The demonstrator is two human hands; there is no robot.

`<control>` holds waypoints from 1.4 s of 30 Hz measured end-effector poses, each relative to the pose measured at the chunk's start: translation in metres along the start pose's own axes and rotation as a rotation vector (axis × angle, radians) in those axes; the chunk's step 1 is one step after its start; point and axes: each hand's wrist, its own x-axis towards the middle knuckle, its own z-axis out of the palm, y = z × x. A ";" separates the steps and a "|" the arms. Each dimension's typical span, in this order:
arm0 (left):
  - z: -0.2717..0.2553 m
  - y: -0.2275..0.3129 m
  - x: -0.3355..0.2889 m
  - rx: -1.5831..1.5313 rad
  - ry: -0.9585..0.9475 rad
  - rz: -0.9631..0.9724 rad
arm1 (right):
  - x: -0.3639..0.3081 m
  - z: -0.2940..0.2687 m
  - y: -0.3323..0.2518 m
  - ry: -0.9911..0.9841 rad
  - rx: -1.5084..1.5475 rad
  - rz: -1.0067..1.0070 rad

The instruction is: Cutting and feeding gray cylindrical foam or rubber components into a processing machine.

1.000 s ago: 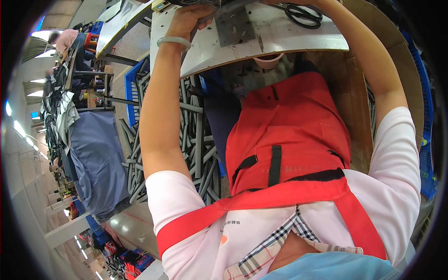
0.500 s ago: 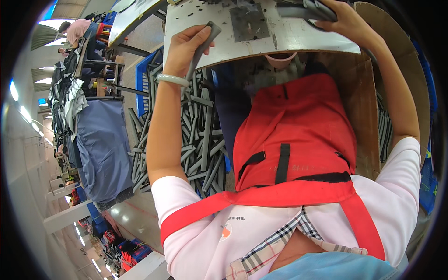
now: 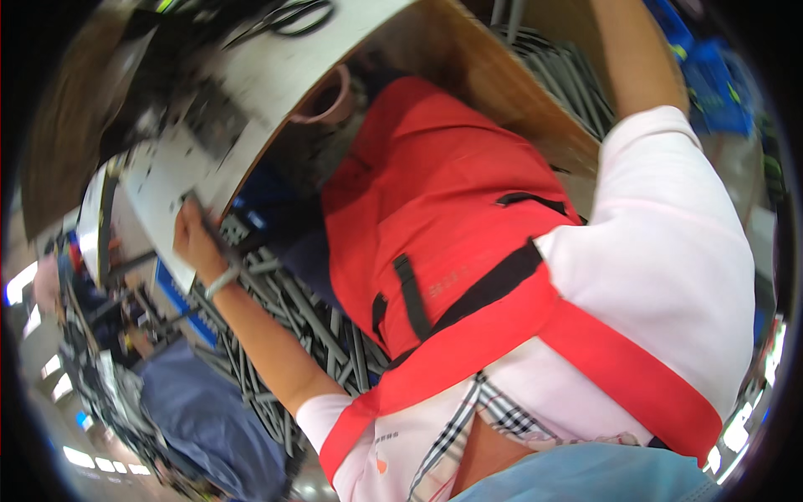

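Nearest the lens, at the bottom of the frame, sits my pale pink shirt with a checked collar, crossed by the straps of a red apron that fills the middle of the frame.

My left forearm runs from the lower middle up toward the left. A light wristband circles the wrist. My left hand lies at middle left, its grip closed around a thin dark strip that slants down past the wrist. The hand rests against the lower edge of the white counter.

Beneath that arm, at lower centre left, a heap of grey rods lies stacked loosely, well below the counter. A blue cloth bundle sits at lower left, just beside the heap.

My right arm rises along the upper right and leaves the frame at the top edge. That hand is out of sight, so its grip is not recorded.

Further off, the counter curves across the upper left. A grey metal plate lies on it, blurred. A pair of black scissors lies at the top edge, well apart from my left hand. A pink cup sits just under the counter rim, beside a brown board slanting to the right.
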 end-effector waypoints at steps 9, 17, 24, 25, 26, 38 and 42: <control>0.042 0.020 -0.015 -0.052 0.110 0.067 | -0.231 -0.085 0.214 0.062 0.244 1.189; 0.044 0.017 -0.014 -0.019 0.187 0.101 | -0.253 -0.112 0.229 -0.747 -0.893 1.134; 0.033 0.018 -0.014 -0.221 0.023 -0.013 | -0.134 -0.036 0.143 -0.350 -0.650 0.153; 0.036 0.021 -0.016 -0.200 -0.002 -0.026 | -0.116 -0.009 0.122 -0.327 -0.535 0.077; 0.038 0.022 -0.021 -0.180 -0.026 -0.045 | -0.102 0.024 0.102 -0.308 -0.420 0.008; 0.062 0.069 -0.067 -0.415 -0.409 -0.172 | 0.002 0.203 0.071 -0.854 -1.125 -0.036; 0.049 0.068 -0.082 -0.403 -0.340 -0.193 | -0.086 0.212 0.074 -0.865 -0.564 -0.398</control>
